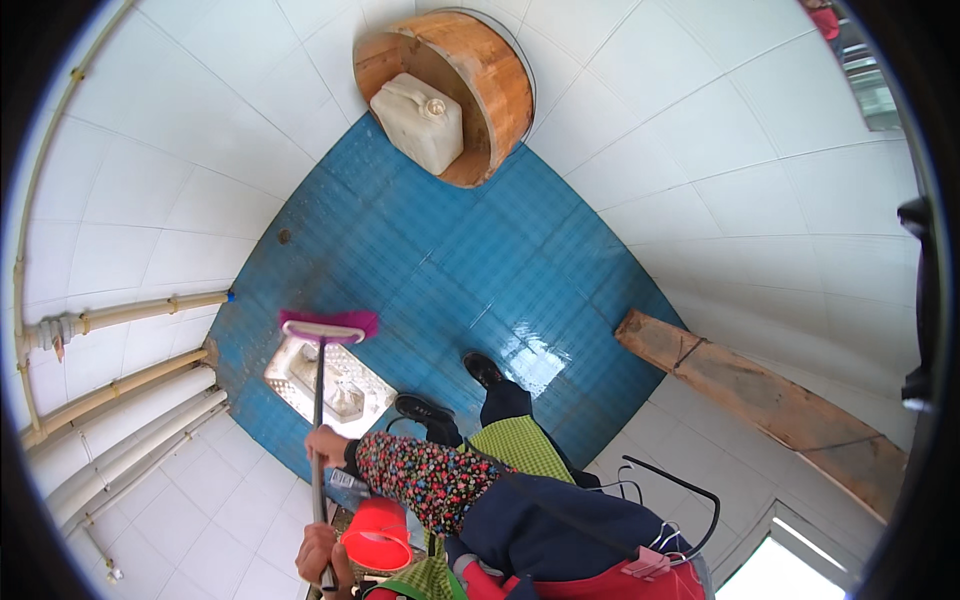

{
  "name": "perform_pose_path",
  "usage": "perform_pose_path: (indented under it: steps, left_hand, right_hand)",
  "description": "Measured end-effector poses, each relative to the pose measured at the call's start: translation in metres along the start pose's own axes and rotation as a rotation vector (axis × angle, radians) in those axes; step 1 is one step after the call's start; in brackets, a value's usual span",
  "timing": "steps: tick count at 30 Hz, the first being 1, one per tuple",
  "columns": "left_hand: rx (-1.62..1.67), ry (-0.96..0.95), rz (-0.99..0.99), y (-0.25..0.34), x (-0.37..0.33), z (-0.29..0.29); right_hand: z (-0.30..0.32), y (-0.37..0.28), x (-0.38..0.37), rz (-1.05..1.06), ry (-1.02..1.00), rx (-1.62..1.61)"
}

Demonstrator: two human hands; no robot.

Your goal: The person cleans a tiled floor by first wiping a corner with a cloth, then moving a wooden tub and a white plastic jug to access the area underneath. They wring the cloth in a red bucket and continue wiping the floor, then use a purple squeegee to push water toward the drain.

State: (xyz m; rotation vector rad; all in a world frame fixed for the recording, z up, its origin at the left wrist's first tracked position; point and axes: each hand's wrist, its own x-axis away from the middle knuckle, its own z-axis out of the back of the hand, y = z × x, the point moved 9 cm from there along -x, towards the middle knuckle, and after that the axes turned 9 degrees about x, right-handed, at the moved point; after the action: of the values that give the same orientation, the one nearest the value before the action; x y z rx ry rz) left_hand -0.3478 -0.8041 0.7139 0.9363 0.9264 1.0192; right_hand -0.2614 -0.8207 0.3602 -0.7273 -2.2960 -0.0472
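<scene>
Both my hands are wrapped round the long grey handle of a broom (319,385). My right hand (326,446), at the end of a floral sleeve, grips the handle partway up. Lower in the view, my left hand (320,556) is closed near the handle's upper end. At the far end, the broom's purple bristles (362,322) lie at the edge of a white squat toilet pan (379,396) set in the blue tiled floor (420,270). Close to my hands is a red bucket (367,525).
A wooden tub (508,85) lies tipped on its side in the far corner with a white jerrycan (425,125) in it. Pipes (130,315) run along the left wall. A wooden board (760,405) leans at the right. My black shoes (483,370) stand on the wet, shiny floor.
</scene>
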Motion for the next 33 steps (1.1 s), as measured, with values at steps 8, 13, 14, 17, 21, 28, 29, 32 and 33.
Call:
perform_pose_path:
  steps: [8,13,14,17,21,28,29,32,33]
  left_hand:
    - [0.201,-0.116,-0.222,0.046,0.012,0.091]
    - [0.270,-0.123,-0.044,0.012,-0.019,0.093]
    - [0.284,-0.138,-0.032,0.003,-0.031,0.088]
    - [0.368,-0.211,-0.076,-0.021,-0.078,0.063]
    - [0.408,-0.303,-0.105,-0.056,-0.153,0.027]
    - [0.462,-0.202,-0.054,-0.133,-0.293,0.008]
    - [0.428,-0.166,-0.039,-0.143,-0.305,0.018]
    - [0.325,0.098,0.088,-0.154,-0.304,0.077]
    - [0.237,0.081,0.185,-0.153,-0.296,0.093]
  right_hand:
    - [-0.082,-0.028,0.047,0.098,-0.001,0.041]
    - [-0.021,-0.099,0.051,0.162,0.205,0.114]
    - [-0.001,-0.115,0.051,0.159,0.278,0.152]
    - [0.042,-0.168,0.048,0.213,0.324,-0.071]
    - [0.080,-0.252,0.033,0.247,0.284,-0.152]
    - [0.107,-0.374,-0.053,0.140,0.358,-0.134]
    - [0.108,-0.380,-0.067,0.192,0.417,-0.126]
    - [0.055,-0.347,-0.118,0.213,0.131,0.325]
    - [0.029,-0.335,-0.126,0.355,0.055,0.668]
